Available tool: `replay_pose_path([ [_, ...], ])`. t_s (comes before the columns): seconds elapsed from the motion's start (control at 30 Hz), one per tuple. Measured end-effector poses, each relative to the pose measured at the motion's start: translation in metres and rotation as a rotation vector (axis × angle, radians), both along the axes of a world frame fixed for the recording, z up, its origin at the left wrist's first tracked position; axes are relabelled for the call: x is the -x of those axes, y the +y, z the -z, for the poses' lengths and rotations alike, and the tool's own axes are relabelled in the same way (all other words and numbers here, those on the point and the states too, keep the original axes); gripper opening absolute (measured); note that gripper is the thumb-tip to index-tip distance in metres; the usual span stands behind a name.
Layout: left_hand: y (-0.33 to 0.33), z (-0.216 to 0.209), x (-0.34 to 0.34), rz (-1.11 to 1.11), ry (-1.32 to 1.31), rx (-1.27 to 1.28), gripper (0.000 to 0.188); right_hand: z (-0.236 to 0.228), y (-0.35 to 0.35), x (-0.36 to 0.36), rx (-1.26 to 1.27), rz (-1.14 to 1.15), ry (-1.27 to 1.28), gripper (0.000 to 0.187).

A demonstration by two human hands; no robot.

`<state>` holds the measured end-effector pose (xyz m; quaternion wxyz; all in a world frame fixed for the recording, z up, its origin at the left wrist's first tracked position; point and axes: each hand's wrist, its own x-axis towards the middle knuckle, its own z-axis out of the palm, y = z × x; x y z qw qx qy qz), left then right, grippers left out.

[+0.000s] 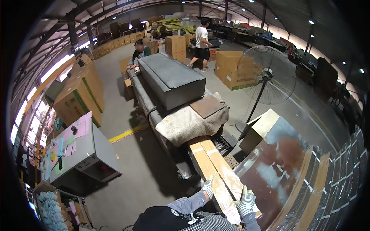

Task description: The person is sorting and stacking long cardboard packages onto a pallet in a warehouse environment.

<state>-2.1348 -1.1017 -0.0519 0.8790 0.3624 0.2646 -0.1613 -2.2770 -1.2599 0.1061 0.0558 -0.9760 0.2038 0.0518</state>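
Two long, narrow cardboard boxes (213, 178) lie side by side in front of me, with white bands across their far ends. My left hand (207, 187), in a striped work glove, grips the outer edge of the left box. On the opposite side, my right hand (245, 203), gloved the same way, holds the right box near its close end. Clear tape or film shines on the boxes' near part. Their far ends reach the draped, worn cloth (189, 125) on the workbench. Some of my fingers are hidden behind the boxes' sides.
A large grey metal cabinet (169, 77) lies on the bench, with a co-worker (139, 53) at its far end. Another person (201, 44) is walking behind. A pedestal fan (266, 75) and a worn metal-topped table (275, 165) stand right; wrapped long packages (327, 184) lie beside it.
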Motion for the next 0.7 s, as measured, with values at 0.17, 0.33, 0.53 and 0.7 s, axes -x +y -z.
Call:
replay_pose_path([
  [0.17, 0.014, -0.024, -0.007, -0.001, 0.081, 0.014, 0.084, -0.004, 0.006, -0.012, -0.020, 0.016, 0.028, 0.097],
  [0.33, 0.013, -0.010, -0.030, -0.037, 0.035, 0.017, 0.075, 0.002, 0.003, -0.034, -0.008, -0.068, 0.039, 0.096],
  [0.53, -0.007, -0.039, -0.105, -0.142, 0.066, -0.050, 0.061, -0.008, -0.041, -0.099, 0.139, -0.207, -0.528, 0.062],
  [0.7, -0.008, -0.015, -0.099, 0.165, 0.202, -0.219, 0.046, -0.035, -0.058, -0.063, 0.156, 0.036, -0.804, 0.062],
])
